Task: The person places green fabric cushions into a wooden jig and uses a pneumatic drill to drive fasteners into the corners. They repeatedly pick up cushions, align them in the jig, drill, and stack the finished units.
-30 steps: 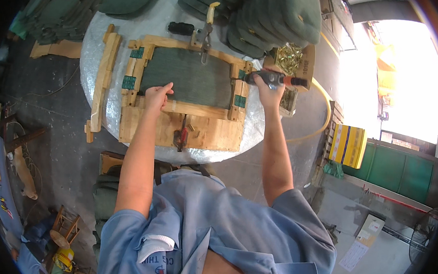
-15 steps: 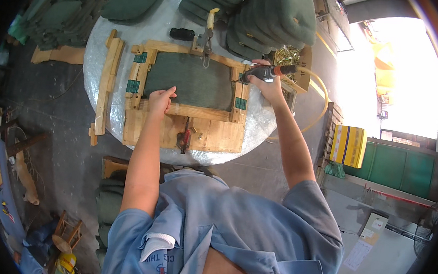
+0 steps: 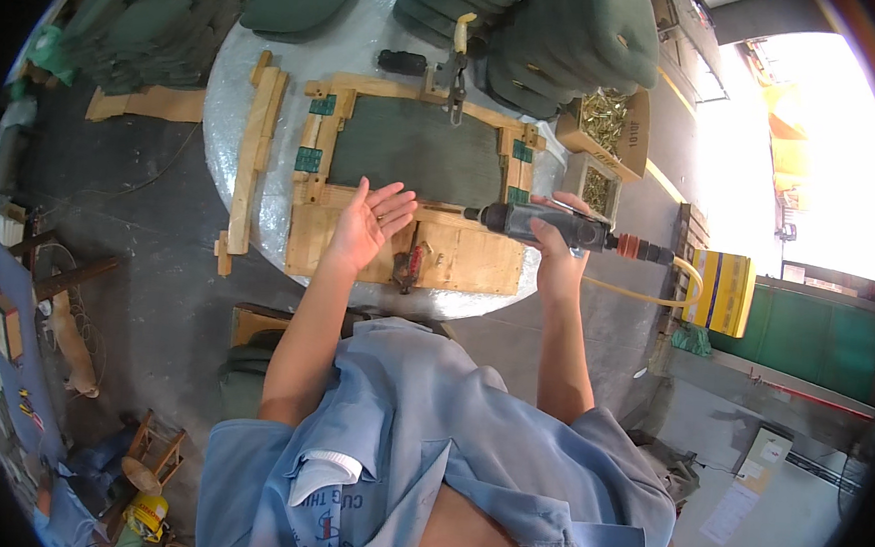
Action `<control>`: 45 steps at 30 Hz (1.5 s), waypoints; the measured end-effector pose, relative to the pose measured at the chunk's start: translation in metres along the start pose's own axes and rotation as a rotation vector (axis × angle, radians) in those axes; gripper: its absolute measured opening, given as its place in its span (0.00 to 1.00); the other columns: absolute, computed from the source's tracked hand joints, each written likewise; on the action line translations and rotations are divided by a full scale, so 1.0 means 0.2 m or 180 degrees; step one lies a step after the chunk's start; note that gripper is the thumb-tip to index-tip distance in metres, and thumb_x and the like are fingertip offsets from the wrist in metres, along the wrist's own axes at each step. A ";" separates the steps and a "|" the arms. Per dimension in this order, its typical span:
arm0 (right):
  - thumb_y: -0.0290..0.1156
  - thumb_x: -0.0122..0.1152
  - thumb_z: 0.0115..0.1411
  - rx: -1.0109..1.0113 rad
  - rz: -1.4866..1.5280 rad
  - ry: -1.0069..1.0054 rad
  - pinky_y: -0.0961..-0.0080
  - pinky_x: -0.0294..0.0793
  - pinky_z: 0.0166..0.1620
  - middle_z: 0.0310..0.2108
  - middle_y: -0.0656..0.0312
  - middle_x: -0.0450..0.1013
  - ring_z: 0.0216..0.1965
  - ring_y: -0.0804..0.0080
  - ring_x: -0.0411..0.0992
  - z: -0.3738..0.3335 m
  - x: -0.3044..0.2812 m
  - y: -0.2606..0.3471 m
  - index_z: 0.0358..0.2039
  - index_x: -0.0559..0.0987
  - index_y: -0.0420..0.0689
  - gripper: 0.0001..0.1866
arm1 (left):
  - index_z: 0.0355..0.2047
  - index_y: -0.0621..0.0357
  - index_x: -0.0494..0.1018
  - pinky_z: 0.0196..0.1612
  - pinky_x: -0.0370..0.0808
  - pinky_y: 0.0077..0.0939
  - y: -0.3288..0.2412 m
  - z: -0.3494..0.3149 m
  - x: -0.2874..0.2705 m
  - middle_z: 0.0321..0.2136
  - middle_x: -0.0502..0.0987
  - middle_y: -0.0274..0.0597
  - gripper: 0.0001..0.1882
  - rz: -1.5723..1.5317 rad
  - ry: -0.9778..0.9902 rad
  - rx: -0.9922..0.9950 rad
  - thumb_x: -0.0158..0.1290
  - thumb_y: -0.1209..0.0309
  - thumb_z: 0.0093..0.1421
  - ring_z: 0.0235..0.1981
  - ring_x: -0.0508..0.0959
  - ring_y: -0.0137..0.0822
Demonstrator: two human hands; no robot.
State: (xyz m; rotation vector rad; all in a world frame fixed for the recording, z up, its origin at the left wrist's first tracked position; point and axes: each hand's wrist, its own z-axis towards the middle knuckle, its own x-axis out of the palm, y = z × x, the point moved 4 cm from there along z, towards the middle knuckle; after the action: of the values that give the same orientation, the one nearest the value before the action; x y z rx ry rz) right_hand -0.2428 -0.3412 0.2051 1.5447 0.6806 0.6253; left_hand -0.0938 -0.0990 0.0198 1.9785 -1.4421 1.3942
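Note:
My left hand is open, palm up and fingers apart, over the near left part of a wooden jig. My right hand grips a dark air screwdriver, which lies level with its thin bit pointing left toward my left fingers. Bit and fingers look close, but whether they touch I cannot tell. Inside the jig's frame lies a dark green padded panel. A toggle clamp with a pale handle stands at the frame's far side, and a red-handled clamp sits at the near side.
Wooden strips lie left of the jig on the plastic-wrapped round table. Stacked green cushions stand at the back. Boxes of brass-coloured hardware are at the right. A yellow hose trails from the screwdriver.
My right hand has brought the screwdriver from the frame's right side nearer to me, its bit now pointing left. My left hand has opened from a closed shape and turned palm up.

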 end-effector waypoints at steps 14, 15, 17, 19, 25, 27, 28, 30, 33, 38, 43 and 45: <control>0.16 0.70 0.53 -0.0401 0.0321 -0.0086 0.63 0.76 0.63 0.52 0.46 0.80 0.58 0.59 0.78 -0.33 0.37 0.01 0.56 0.73 0.39 0.29 | 0.67 0.67 0.71 0.65 0.80 0.42 -0.14 -0.15 0.06 0.59 0.80 0.57 0.38 0.0442 0.0430 -0.0096 0.37 0.42 0.80 0.60 0.81 0.49; 0.16 0.70 0.53 -0.0430 0.0330 -0.0063 0.63 0.76 0.63 0.52 0.45 0.80 0.58 0.59 0.78 -0.33 0.38 0.01 0.56 0.73 0.39 0.29 | 0.67 0.67 0.71 0.64 0.80 0.42 -0.15 -0.16 0.06 0.59 0.80 0.57 0.38 0.0452 0.0420 -0.0124 0.37 0.42 0.80 0.59 0.81 0.48; 0.16 0.70 0.53 -0.0435 0.0278 -0.0086 0.63 0.77 0.62 0.52 0.45 0.80 0.58 0.59 0.78 -0.35 0.40 0.01 0.56 0.73 0.39 0.29 | 0.66 0.67 0.71 0.64 0.80 0.43 -0.15 -0.17 0.06 0.59 0.80 0.57 0.37 0.0461 0.0397 -0.0163 0.38 0.42 0.80 0.58 0.82 0.47; 0.17 0.70 0.54 -0.0434 0.0307 -0.0109 0.63 0.77 0.62 0.52 0.45 0.80 0.58 0.60 0.78 -0.36 0.42 0.02 0.57 0.73 0.39 0.29 | 0.64 0.66 0.73 0.60 0.83 0.40 -0.17 -0.15 0.04 0.53 0.82 0.54 0.35 0.0462 0.0379 -0.0153 0.41 0.45 0.80 0.54 0.83 0.46; 0.18 0.70 0.55 -0.0343 0.0718 -0.0306 0.62 0.78 0.61 0.54 0.45 0.79 0.58 0.59 0.77 -0.36 0.44 0.03 0.59 0.73 0.41 0.30 | 0.52 0.63 0.79 0.45 0.88 0.29 -0.17 -0.13 -0.12 0.37 0.82 0.39 0.19 0.0519 0.0124 -0.0103 0.55 0.58 0.76 0.40 0.85 0.34; 0.19 0.70 0.55 -0.0329 0.0781 -0.0339 0.62 0.78 0.61 0.55 0.45 0.79 0.58 0.59 0.77 -0.36 0.45 0.04 0.59 0.72 0.42 0.30 | 0.49 0.62 0.80 0.43 0.88 0.27 -0.18 -0.13 -0.14 0.35 0.82 0.36 0.15 0.0517 0.0153 -0.0068 0.58 0.62 0.75 0.36 0.84 0.31; 0.19 0.70 0.56 -0.0331 0.0782 -0.0359 0.62 0.78 0.61 0.55 0.45 0.78 0.58 0.59 0.77 -0.35 0.45 0.04 0.60 0.72 0.43 0.30 | 0.48 0.62 0.80 0.42 0.88 0.27 -0.18 -0.13 -0.15 0.35 0.82 0.35 0.13 0.0475 0.0207 -0.0062 0.59 0.63 0.75 0.35 0.84 0.30; 0.20 0.70 0.57 -0.0348 0.0790 -0.0408 0.62 0.78 0.61 0.55 0.46 0.78 0.58 0.60 0.77 -0.35 0.45 0.02 0.60 0.72 0.44 0.30 | 0.46 0.62 0.81 0.41 0.88 0.26 -0.19 -0.13 -0.14 0.34 0.82 0.36 0.11 0.0404 0.0270 -0.0054 0.60 0.66 0.74 0.34 0.84 0.30; 0.19 0.69 0.57 -0.0284 0.0787 -0.0442 0.63 0.79 0.60 0.56 0.46 0.78 0.58 0.60 0.76 -0.33 0.45 0.01 0.61 0.72 0.44 0.30 | 0.44 0.62 0.81 0.40 0.89 0.27 -0.21 -0.12 -0.12 0.33 0.83 0.38 0.08 0.0400 0.0308 -0.0066 0.60 0.69 0.73 0.33 0.85 0.31; 0.20 0.69 0.57 -0.0241 0.0719 -0.0552 0.62 0.79 0.60 0.56 0.46 0.77 0.58 0.61 0.76 -0.33 0.45 0.01 0.61 0.72 0.45 0.30 | 0.46 0.62 0.81 0.42 0.90 0.27 -0.20 -0.06 -0.13 0.36 0.84 0.40 0.07 0.0452 0.0315 -0.0109 0.59 0.71 0.73 0.38 0.87 0.34; 0.20 0.70 0.58 -0.0287 0.0748 -0.0576 0.61 0.78 0.62 0.56 0.46 0.77 0.59 0.60 0.76 -0.33 0.44 -0.02 0.61 0.72 0.44 0.30 | 0.48 0.61 0.81 0.49 0.90 0.29 -0.15 -0.05 -0.12 0.38 0.84 0.42 0.07 -0.0227 0.0022 -0.0036 0.59 0.72 0.73 0.41 0.87 0.37; 0.20 0.70 0.58 -0.0341 0.0710 -0.0545 0.60 0.78 0.63 0.56 0.45 0.77 0.60 0.60 0.76 -0.33 0.45 -0.03 0.61 0.72 0.44 0.30 | 0.48 0.61 0.81 0.50 0.89 0.30 -0.13 -0.04 -0.12 0.39 0.84 0.41 0.07 -0.0355 0.0028 -0.0021 0.59 0.72 0.74 0.42 0.87 0.36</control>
State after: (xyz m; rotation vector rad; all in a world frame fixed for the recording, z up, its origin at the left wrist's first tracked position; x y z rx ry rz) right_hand -0.2305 -0.2302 0.2033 1.5649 0.3429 0.6750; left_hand -0.0757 -0.0685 0.0100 2.0133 -1.3095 1.3470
